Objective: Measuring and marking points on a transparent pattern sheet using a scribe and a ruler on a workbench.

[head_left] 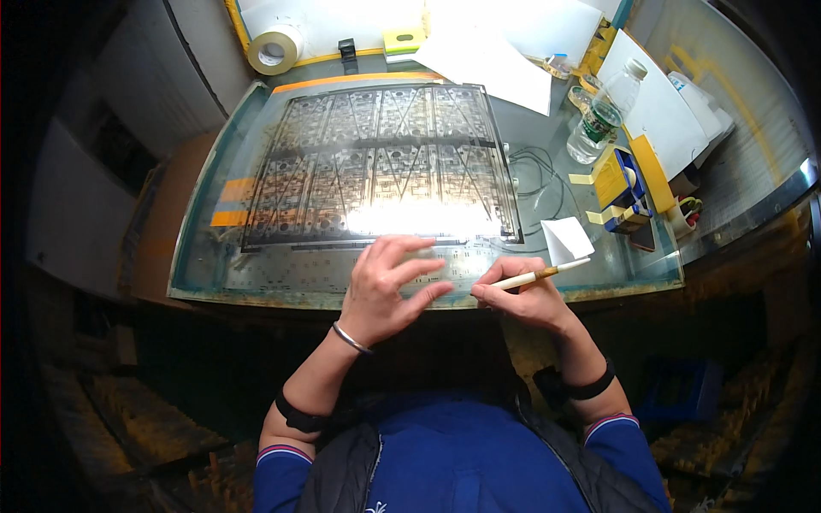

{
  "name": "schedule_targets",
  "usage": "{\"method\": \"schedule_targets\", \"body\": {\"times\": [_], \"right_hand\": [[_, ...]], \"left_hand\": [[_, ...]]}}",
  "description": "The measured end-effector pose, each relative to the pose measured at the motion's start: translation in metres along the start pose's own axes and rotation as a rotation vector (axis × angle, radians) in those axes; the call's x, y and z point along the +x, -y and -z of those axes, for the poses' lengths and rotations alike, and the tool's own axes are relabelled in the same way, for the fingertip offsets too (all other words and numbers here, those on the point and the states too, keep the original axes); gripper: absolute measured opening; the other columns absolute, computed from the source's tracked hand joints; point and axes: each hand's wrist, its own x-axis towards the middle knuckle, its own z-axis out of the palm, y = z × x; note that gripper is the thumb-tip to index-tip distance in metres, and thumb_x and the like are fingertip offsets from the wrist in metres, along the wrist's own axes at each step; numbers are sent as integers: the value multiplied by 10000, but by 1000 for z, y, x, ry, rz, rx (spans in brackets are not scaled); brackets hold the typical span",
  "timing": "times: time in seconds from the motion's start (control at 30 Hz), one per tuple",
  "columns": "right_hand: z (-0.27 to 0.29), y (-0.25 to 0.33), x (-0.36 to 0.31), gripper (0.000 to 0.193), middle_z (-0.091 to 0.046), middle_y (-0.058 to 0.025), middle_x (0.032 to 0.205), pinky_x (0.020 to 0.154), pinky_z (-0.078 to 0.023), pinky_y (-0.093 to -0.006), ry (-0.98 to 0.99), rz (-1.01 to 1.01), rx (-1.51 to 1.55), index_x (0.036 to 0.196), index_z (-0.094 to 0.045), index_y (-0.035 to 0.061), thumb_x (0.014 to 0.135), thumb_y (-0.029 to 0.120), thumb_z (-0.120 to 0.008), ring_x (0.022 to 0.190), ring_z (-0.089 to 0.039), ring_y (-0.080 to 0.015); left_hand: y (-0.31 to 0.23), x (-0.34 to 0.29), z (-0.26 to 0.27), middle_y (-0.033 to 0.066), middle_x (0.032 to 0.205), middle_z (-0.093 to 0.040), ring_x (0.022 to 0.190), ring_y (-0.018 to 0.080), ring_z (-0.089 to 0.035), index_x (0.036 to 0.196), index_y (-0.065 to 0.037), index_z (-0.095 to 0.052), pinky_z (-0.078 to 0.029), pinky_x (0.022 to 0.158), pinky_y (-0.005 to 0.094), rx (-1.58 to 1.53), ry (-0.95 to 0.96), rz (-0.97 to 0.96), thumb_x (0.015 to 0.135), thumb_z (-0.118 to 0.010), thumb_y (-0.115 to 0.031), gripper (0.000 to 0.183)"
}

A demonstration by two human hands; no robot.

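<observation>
My right hand (532, 295) is closed around a slim, pen-like tool (523, 280) with a cream shaft, a brown band and a pale tapered end pointing right. Whether it is a brush or a pen I cannot make out. My left hand (395, 282) hovers at the table's near edge, fingers spread and holding nothing. Beyond both hands lies a large translucent film sheet (342, 184) with a dense dark circuit-like pattern, flat on the glass-topped table (192, 274). Bright glare washes out part of its near side. A folded white paper (564, 240) stands just past the tool's end.
On the right are a plastic bottle (599, 128), a yellow and blue tape dispenser (617, 184) and a loose dark cable (552, 175). Along the back sit a tape roll (275, 51), a small black clip-like object (346, 49) and white sheets (492, 64). Orange tape (233, 190) borders the film's left.
</observation>
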Motion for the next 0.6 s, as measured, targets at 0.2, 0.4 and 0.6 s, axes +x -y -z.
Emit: {"method": "schedule_targets", "body": {"times": [0.2, 0.4, 0.6], "right_hand": [[-4, 1, -1, 144, -715, -78, 761, 620, -522, -230, 28, 48, -53, 899, -731, -34, 851, 101, -748, 700, -663, -98], [-3, 0, -2, 146, -721, -83, 771, 631, -525, -226, 81, 72, -41, 909, -736, -42, 853, 92, -746, 717, -669, -102], [-1, -2, -3, 150, -710, -79, 757, 611, -522, -228, 80, 74, -19, 887, -710, -41, 867, 105, -737, 692, -664, -104]], "left_hand": [[-6, -3, -3, 21, 970, -672, 846, 208, -630, 876, -135, -738, -523, 705, 330, -94, 45, -191, 713, -843, -304, 258], [-6, -4, -10, -15, 853, -660, 744, 184, -610, 827, -134, -726, -505, 634, 310, -88, 28, -214, 748, -809, -171, 121], [-6, -5, -10, -14, 798, -648, 704, 180, -594, 804, -124, -714, -490, 599, 313, -101, 17, -240, 748, -802, -128, 104]]}}
